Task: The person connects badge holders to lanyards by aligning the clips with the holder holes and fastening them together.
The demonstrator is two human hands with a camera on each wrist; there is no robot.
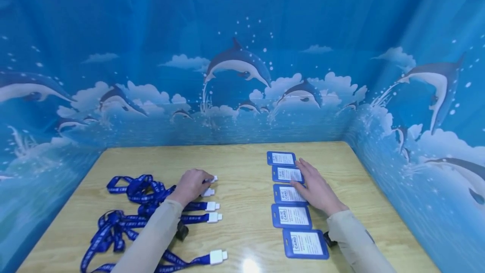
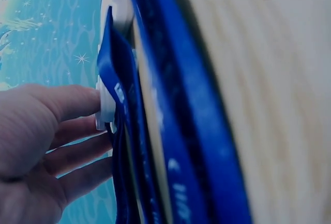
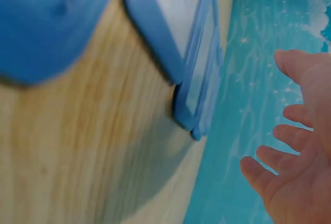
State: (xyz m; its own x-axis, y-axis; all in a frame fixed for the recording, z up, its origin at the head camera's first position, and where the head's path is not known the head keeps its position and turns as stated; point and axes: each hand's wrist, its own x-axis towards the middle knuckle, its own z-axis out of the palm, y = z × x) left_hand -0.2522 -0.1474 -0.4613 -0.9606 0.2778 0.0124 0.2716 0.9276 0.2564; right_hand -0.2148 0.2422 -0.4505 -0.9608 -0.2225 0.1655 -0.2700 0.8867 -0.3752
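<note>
Lanyards (image 1: 145, 193) sprawl across the left of the tabletop (image 1: 246, 197) I watch remotely; my left hand (image 1: 191, 186) pinches the farthest white clip (image 1: 214, 178) between thumb and finger. My right hand (image 1: 317, 186), fingers extended, overlaps the column of five blue card holders (image 1: 291, 217); whether it touches, I cannot tell.

Blue printed fabric backdrop (image 1: 159, 7) on three sides: back, left, right. Soft vertical folds up top, paler blue lower down. Print: leaping dolphins (image 1: 240, 57), white clouds (image 1: 185, 62), bubbles (biggest dolphin on the back panel sits mid-span). Table (image 1: 246, 197): light wood grain, far edge along the backdrop. Bright glare spot (image 1: 250, 265) at front, near center.
</note>
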